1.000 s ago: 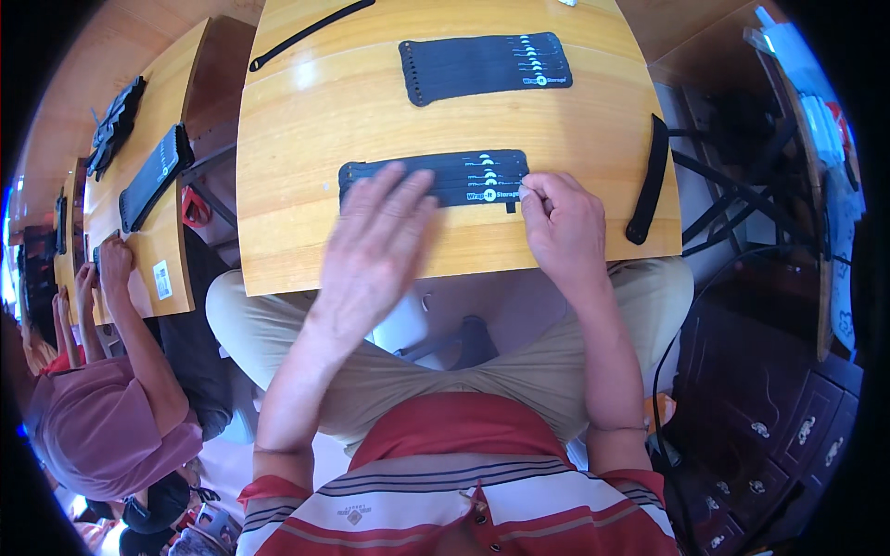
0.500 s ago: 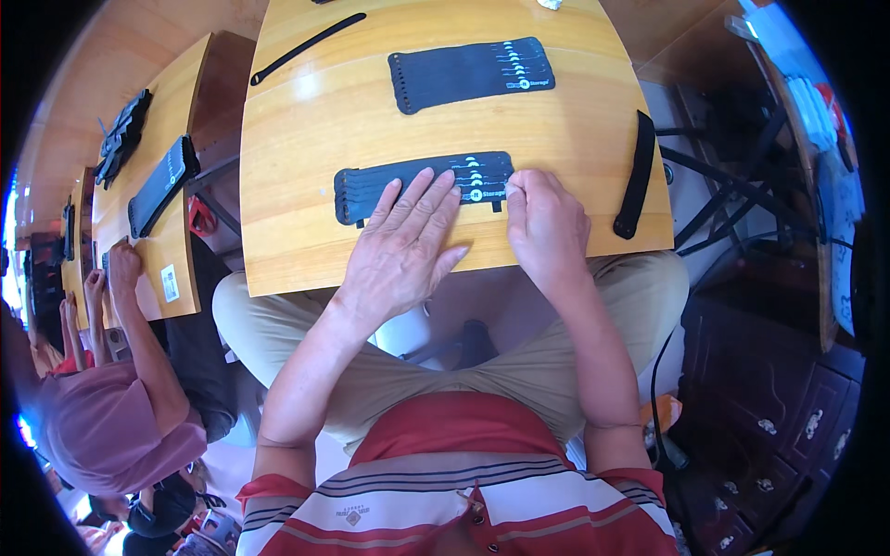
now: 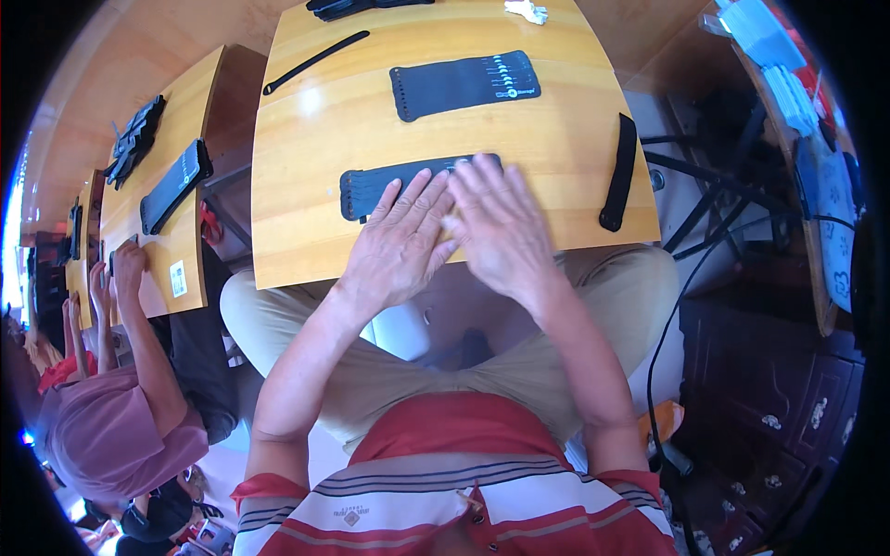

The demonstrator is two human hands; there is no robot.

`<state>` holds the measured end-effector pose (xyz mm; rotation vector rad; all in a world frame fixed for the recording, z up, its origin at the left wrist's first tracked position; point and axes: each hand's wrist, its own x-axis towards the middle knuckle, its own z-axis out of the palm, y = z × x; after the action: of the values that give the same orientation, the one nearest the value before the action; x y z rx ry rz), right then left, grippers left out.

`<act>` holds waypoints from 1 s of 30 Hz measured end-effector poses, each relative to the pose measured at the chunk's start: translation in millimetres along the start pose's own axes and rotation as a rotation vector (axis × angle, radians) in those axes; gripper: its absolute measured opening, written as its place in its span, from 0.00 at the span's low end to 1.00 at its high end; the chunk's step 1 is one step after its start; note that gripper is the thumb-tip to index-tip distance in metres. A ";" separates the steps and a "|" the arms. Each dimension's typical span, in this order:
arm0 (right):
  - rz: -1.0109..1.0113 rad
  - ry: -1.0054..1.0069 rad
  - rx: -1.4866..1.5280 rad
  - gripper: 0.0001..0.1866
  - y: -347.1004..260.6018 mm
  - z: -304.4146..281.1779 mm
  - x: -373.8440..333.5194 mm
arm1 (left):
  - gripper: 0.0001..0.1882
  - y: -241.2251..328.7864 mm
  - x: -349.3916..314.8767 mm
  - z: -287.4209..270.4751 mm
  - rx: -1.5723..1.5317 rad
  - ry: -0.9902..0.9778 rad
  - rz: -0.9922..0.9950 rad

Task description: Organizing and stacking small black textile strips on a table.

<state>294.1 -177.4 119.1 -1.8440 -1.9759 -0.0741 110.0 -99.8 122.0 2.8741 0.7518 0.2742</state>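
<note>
A flat set of black fabric straps (image 3: pixel 362 193), laid side by side with a row of holes at its left end, lies near the front edge of the wooden table. My left hand (image 3: pixel 394 243) rests flat on its middle, fingers stretched out. Over its right end lies my right hand (image 3: pixel 505 227), fingers extended and slightly blurred, covering most of the white print there. The two hands nearly meet. Farther back lies a similar black strap set (image 3: pixel 445 88), with white marks at its right end.
A single black strap (image 3: pixel 317 63) lies at the table's far left, a wider black strap (image 3: pixel 618 176) at the right. A black bundle (image 3: pixel 362 7) and crumpled white piece (image 3: pixel 527 12) are at the back. Another person's hand (image 3: pixel 128 259) works at the left table (image 3: pixel 190 236).
My right hand has opened from a pinch at the strap set's right end and moved left, flattening over it beside my left hand. The view has shifted slightly.
</note>
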 end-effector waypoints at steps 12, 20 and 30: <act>0.024 -0.294 -0.032 0.38 -4.2 -5.0 -8.0 | 0.36 -47.9 -80.5 -36.1 0.052 -0.074 -0.123; 0.017 -0.262 0.042 0.35 -1.6 -9.3 -4.1 | 0.29 -84.8 -56.4 -55.6 -0.229 0.127 -0.150; -0.012 -0.270 0.068 0.35 -3.2 -9.8 0.7 | 0.21 -288.2 41.8 -56.9 0.104 0.474 -0.393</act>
<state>293.6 -180.3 128.9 -1.8795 -2.1379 0.2487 -1.3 175.2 125.9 2.6894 1.4205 0.8977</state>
